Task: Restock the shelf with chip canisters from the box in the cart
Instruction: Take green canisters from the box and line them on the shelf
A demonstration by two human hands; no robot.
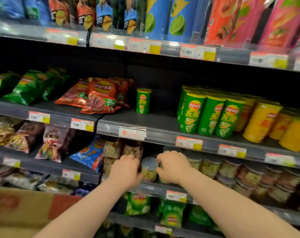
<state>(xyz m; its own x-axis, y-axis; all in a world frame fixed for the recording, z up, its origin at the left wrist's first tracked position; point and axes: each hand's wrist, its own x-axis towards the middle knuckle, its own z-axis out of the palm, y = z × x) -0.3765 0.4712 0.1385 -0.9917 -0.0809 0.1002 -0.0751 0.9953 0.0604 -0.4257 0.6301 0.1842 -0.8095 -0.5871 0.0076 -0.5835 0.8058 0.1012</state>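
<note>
Between left hand (127, 170), right hand (173, 166) | canister (149, 170) upright, lid up

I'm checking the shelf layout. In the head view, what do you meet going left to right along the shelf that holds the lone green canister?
green bags → red bags → lone green canister → green canister group → yellow canisters
</note>
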